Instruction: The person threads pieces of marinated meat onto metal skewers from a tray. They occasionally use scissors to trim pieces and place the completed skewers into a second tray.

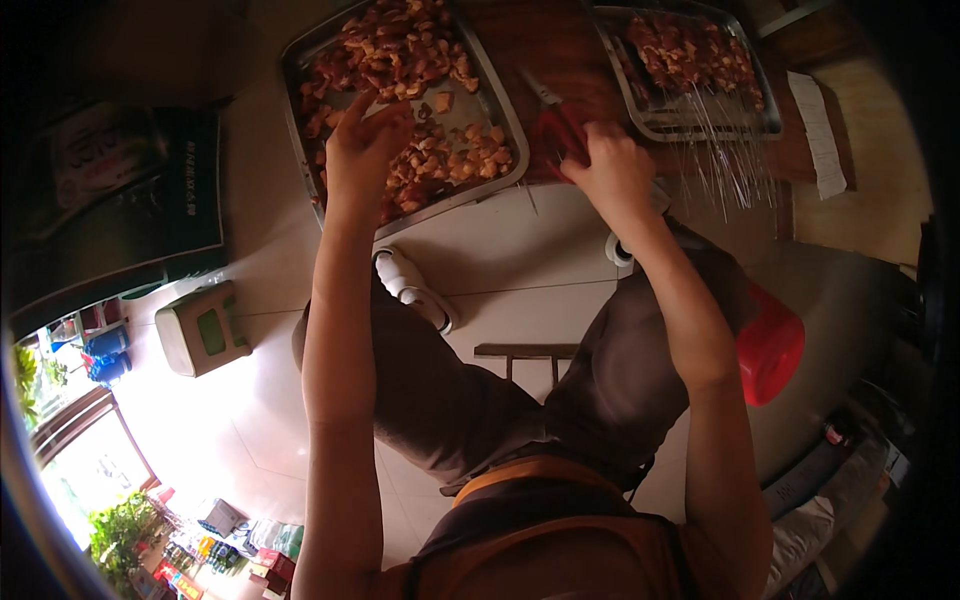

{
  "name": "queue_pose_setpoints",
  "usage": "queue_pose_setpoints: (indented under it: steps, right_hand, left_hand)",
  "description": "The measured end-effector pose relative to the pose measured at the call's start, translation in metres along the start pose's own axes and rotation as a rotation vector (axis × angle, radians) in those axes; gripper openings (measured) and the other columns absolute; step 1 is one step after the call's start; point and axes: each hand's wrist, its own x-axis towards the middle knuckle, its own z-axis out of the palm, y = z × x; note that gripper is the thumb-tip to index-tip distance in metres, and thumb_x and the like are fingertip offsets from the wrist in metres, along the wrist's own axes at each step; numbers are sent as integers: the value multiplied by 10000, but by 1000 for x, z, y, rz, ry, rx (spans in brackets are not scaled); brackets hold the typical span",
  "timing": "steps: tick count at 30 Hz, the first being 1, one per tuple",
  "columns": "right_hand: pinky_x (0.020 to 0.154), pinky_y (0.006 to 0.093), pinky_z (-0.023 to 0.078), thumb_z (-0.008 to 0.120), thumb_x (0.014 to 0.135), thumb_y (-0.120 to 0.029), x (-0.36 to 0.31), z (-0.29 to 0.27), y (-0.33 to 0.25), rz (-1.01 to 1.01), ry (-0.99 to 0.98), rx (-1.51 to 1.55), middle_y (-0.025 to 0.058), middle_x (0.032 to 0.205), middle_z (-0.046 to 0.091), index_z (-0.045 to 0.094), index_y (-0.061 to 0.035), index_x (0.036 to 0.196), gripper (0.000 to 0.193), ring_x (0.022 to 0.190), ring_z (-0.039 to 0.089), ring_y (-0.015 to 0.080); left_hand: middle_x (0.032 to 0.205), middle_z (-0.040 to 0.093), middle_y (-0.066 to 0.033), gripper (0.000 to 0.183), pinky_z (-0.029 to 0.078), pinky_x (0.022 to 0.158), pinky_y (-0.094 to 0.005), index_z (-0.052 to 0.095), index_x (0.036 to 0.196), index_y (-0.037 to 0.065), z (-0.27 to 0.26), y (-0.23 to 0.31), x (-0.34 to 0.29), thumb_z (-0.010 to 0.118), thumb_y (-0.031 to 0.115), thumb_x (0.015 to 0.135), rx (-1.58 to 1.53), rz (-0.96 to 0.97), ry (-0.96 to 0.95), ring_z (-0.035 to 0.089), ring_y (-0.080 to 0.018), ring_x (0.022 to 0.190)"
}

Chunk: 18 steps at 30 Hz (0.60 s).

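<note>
My left hand (368, 140) is over a metal tray (500, 110) of raw, reddish meat pieces (390, 50), its fingers bent and somewhat apart. Nothing shows in its grasp, though the fingertips blend with the meat. My right hand (612, 165) grips red-handled scissors (562, 132) between the two trays, their blades pointing away from me and to the left. To the right stands a second metal tray (655, 130) with skewered meat (690, 50). Its thin metal skewers (722, 150) stick out over the near rim toward me.
The trays rest on a dark reddish wooden table (500, 30). A paper strip (815, 130) lies at its right. Below are a small stool (205, 328) at left, a red plastic container (770, 345) by my right knee, and a wooden frame (525, 352) between my legs.
</note>
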Motion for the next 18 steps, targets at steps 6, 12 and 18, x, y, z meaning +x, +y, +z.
queue_pose_setpoints:
  steps: [6, 12, 18]
  right_hand:
    - [604, 472, 544, 695, 804, -279, 3, -5, 3, 61, 100, -17, 146, 882, 649, 615, -36, 878, 266, 737, 673, 358]
    - [607, 402, 507, 700, 836, -196, -30, -12, -15, 40, -167, 355, 146, 738, 678, 656, -10, 859, 193, 683, 665, 330]
    - [567, 336, 476, 685, 821, -153, -48, 33, -14, 35, -320, 660, 135, 641, 645, 664, 10, 815, 164, 579, 638, 254]
  left_hand:
    - [1132, 674, -156, 577, 538, 824, -278, 356, 1387, -109, -4, -2, 1, 588, 31, 878, -21, 39, -23, 663, -175, 940]
    - [1139, 667, -155, 565, 541, 826, -279, 340, 1396, -100, 1, 5, -2, 570, 22, 895, 26, 21, 5, 661, -173, 946]
    - [1165, 656, -157, 551, 556, 814, -284, 339, 1402, -85, 6, 1, 3, 557, 5, 903, 53, 22, 6, 665, -183, 959]
